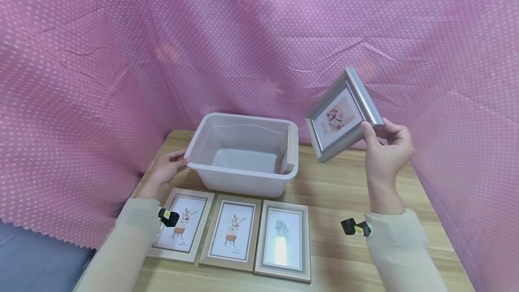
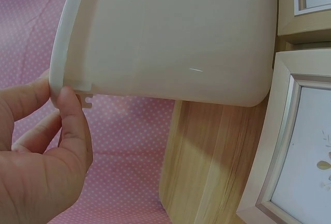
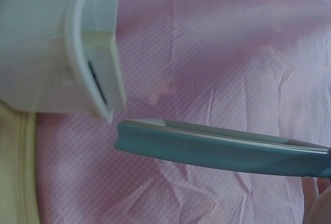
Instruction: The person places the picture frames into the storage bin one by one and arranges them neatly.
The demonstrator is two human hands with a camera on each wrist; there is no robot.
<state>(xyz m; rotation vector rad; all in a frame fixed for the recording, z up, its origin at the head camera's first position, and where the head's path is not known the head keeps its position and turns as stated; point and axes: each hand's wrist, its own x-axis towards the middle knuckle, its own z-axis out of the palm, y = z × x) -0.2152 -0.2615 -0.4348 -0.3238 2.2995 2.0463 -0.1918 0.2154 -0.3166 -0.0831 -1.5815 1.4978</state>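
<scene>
My right hand grips a silver picture frame by its lower right corner, thumb on the front, and holds it tilted in the air right of the bin. A picture of pink flowers shows in it. In the right wrist view the edge of this picture frame faces the camera. With my left hand I pinch the rim of a white plastic bin at its left front corner; the left wrist view shows thumb and fingers on that rim. Inside the bin, a light wooden frame stands against the right wall.
Three picture frames lie face up in a row before the bin: a pale one at left, a light brown one in the middle and a silvery one at right. Pink dotted cloth hangs behind the wooden table.
</scene>
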